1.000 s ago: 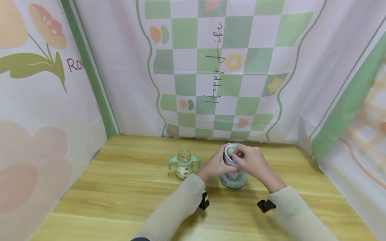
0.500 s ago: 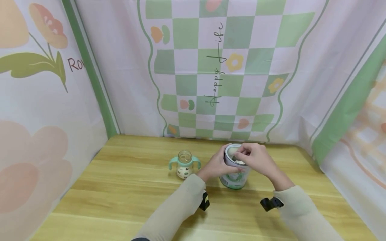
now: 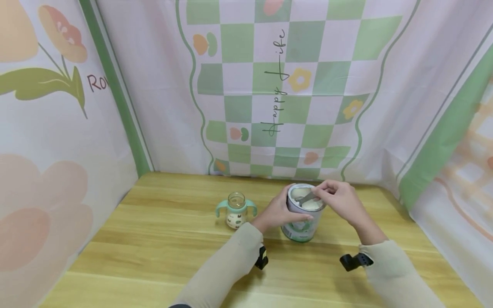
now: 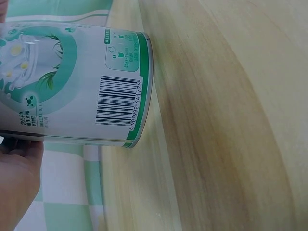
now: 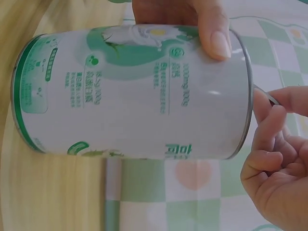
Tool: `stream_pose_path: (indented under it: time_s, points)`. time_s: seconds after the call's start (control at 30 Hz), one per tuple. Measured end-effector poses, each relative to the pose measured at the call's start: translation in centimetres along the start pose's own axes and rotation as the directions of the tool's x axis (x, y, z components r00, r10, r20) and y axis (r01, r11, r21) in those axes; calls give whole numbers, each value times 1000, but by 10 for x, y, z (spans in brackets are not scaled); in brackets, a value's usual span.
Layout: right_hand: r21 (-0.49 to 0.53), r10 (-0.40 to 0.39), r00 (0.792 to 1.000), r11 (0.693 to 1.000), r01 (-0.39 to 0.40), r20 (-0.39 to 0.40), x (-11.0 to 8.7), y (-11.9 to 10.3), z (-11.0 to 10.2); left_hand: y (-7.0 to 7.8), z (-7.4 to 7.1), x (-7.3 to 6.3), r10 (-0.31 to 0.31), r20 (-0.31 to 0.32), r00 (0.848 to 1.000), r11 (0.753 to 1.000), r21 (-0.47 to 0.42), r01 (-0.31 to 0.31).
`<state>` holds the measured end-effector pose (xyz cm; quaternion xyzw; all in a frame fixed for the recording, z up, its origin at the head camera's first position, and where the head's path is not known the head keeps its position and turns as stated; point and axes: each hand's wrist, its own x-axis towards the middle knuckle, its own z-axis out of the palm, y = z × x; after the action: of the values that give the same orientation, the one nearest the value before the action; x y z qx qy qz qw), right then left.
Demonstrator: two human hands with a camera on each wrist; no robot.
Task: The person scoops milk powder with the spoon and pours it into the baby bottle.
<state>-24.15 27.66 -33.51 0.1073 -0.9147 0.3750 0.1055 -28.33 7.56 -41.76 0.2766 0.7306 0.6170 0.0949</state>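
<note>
A white and green milk powder can [image 3: 301, 230] stands on the wooden table, its mouth uncovered and pale powder [image 3: 313, 205] showing inside. My left hand [image 3: 278, 210] grips the can near its rim from the left, thumb across the front. In the right wrist view, left fingers [image 5: 214, 33] lie on the can's wall. My right hand [image 3: 340, 202], at the right side of the rim, pinches the handle of a grey scoop [image 3: 307, 197]. The scoop's far end dips into the can, partly hidden. In the right wrist view, the right fingers [image 5: 269, 125] hold the handle just outside the rim.
Left of the can stands a baby bottle [image 3: 236, 218] with two mint-green handles [image 3: 221, 207] and an uncovered clear neck. The wooden table [image 3: 161, 239] ends at a checkered green and white curtain [image 3: 265, 149]. A patterned cloth wall [image 3: 50, 179] hangs on the left.
My right hand has moved right, from over the can's mouth to its right rim, and the scoop's handle has come into sight. The left hand keeps its grip on the can.
</note>
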Motion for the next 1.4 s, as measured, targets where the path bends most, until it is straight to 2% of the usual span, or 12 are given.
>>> stream_pose_path:
  time_s: [0.17,0.37,0.57,0.83,1.2,1.4]
  points:
    - [13,23,999,1000,-22,-48,-3,7,-2,2,0,-1,-7,-5,1000,1000,-4,7]
    - [6,-51,991,999,52,-126,-6,14,-1,3,0,-2,9,-3,1000,1000,-9,-9]
    - [0,-105,978,994,106,-181,-10,17,1,2,0,-1,-5,-2,1000,1000,-10,5]
    - [-23,-147,970,989,145,-194,-11,20,3,3,-1,-3,-14,-4,1000,1000,-19,14]
    - [-1,-142,961,989,146,-236,-11,25,8,3,-1,-4,-6,-8,1000,1000,-4,5]
    - [35,-58,969,997,68,-240,-12,27,9,3,0,-4,-14,-4,1000,1000,-2,14]
